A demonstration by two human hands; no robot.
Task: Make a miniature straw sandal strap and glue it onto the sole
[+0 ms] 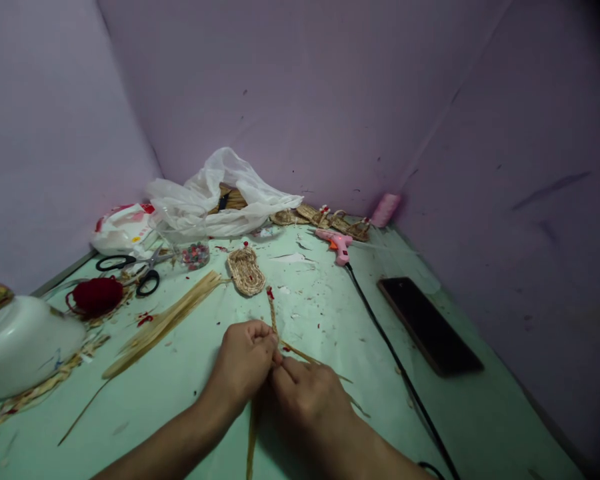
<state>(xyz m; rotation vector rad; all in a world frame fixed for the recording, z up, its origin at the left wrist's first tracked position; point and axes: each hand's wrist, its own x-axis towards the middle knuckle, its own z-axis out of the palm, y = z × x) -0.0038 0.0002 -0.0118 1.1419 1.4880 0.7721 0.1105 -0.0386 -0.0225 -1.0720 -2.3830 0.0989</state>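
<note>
Both hands meet over the front middle of the green table. My left hand [245, 363] is closed in a pinch on a thin braided straw cord [273, 312], whose red-tied tip points away from me. Touching it, my right hand [307, 390] is closed on the straw strands at the lower end of the braid. Loose strands [320, 363] stick out to the right, and another strand [251, 440] hangs toward me. The fingertips hide where the strands meet. Just beyond lies a small woven oval sole [247, 271].
Left: flat straw bundle [165, 327], dark red yarn [97, 296], black-handled scissors [149, 283], bead cup [195, 255], white pot [25, 347]. Back: white plastic bag [225, 180], woven slippers [330, 219]. Right: pink glue gun [337, 241] with black cord [390, 347], and phone [430, 325].
</note>
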